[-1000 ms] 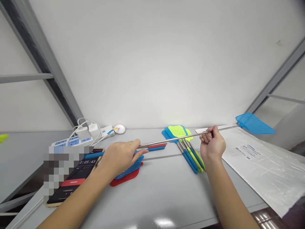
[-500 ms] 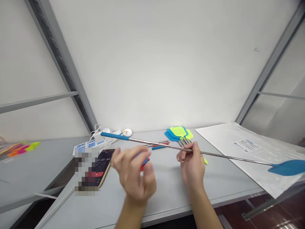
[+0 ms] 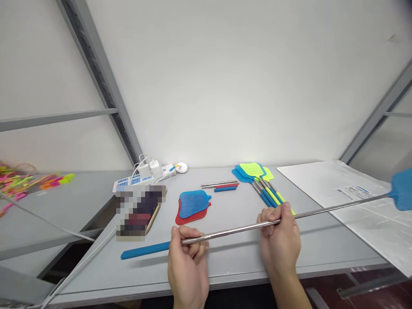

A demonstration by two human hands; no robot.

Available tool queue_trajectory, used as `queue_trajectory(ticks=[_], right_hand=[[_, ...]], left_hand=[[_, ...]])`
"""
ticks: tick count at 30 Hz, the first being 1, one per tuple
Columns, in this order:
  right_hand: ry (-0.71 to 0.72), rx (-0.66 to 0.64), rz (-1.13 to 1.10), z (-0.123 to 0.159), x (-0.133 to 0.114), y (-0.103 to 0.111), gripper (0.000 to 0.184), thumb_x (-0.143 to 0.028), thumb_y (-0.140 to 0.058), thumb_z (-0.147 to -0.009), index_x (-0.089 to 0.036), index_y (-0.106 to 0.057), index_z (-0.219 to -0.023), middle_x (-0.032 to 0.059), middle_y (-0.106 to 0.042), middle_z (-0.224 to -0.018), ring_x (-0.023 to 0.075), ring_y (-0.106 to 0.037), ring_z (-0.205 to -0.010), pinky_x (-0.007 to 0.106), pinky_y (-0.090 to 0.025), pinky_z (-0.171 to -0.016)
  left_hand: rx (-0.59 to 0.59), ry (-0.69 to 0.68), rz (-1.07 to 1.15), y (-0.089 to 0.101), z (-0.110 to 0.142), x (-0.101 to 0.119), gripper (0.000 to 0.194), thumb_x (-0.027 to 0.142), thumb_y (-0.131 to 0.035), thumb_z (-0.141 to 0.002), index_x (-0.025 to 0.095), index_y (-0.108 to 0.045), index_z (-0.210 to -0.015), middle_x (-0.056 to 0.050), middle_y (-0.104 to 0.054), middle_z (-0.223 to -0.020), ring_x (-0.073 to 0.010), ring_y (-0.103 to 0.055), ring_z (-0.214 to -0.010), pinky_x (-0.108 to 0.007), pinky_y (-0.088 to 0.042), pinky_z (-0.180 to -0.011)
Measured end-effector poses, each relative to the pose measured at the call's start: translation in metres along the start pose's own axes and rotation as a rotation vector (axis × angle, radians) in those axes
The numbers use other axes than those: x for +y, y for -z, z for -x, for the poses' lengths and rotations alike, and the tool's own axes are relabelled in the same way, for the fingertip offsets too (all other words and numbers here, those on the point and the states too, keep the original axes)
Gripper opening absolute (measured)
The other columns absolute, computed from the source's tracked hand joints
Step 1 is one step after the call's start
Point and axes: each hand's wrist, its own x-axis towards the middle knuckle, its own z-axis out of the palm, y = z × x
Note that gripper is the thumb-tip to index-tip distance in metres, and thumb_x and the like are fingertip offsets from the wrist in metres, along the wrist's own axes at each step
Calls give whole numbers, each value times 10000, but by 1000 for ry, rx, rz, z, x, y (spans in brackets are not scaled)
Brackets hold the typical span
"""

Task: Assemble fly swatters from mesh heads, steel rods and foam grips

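Both hands grip one blue fly swatter (image 3: 238, 230) with a long, extended metal rod. My left hand (image 3: 189, 266) is closed around the rod just beside the blue handle, which points left. Farther right, my right hand (image 3: 280, 240) is closed on the rod, and the blue paddle reaches the right edge of the view. Beyond my left hand lie a loose blue swatter head (image 3: 194, 203) and a red swatter head (image 3: 189, 219) partly under it. Several assembled blue and yellow swatters (image 3: 252, 170) are stacked behind my right hand. Metal rods with a red and a blue handle (image 3: 225, 189) lie between.
A power strip (image 3: 128, 184) with white plugs and cables stands at the back left, a partly blurred phone (image 3: 154, 199) before it. A white plastic bag (image 3: 312, 176) covers the right side. Colourful items (image 3: 32, 182) lie on the left shelf.
My left hand has gone from free and moving to closed on the rod near the handle. The handle end has swung down and nearer, the paddle end up. The camera view has shifted.
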Motion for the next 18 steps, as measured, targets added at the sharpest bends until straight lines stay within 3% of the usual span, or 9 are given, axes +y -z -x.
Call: queue_trajectory(ticks=[4, 8, 12, 14, 18], right_hand=[[93, 59, 62, -20, -17, 10, 452, -419, -503, -967, -207, -424, -576, -71, -317, -413, 93, -281, -407, 254, -282, -438], [82, 39, 67, -31, -28, 18, 463, -462, -514, -960, -210, -413, -585, -72, -305, -430, 98, -275, -424, 255, -275, -436], [26, 0, 89, -28, -23, 22, 433, -491, -552, -943, -203, -466, -632, -69, -338, -478, 95, -307, -464, 240, -308, -461], [-26, -59, 86, -18, -16, 22, 417, -506, -577, -927, -200, -493, -656, -65, -359, -504, 94, -333, -483, 234, -327, -477], [-276, -254, 20, 12, 0, 22, 406, -547, -566, -919, -201, -538, -708, -62, -379, -537, 89, -331, -484, 236, -329, -485]], left_hand=[[72, -74, 54, 6, -5, 12, 420, 445, -557, -905, 177, -499, -587, 78, -236, -500, -61, -254, -432, -211, -377, -513], [26, 2, 68, 4, 0, 15, 372, 447, -584, -903, 186, -512, -647, 87, -242, -515, -53, -207, -410, -203, -323, -456], [2, 85, 107, 1, 11, 8, 362, 515, -601, -895, 197, -558, -726, 89, -260, -514, -55, -187, -411, -207, -280, -424], [-21, 95, 74, -3, 17, 1, 357, 517, -621, -889, 185, -593, -762, 90, -267, -518, -50, -203, -417, -203, -270, -425], [-143, 139, -20, -14, 29, -14, 354, 505, -637, -891, 154, -652, -847, 84, -312, -541, -42, -254, -438, -197, -266, -449]])
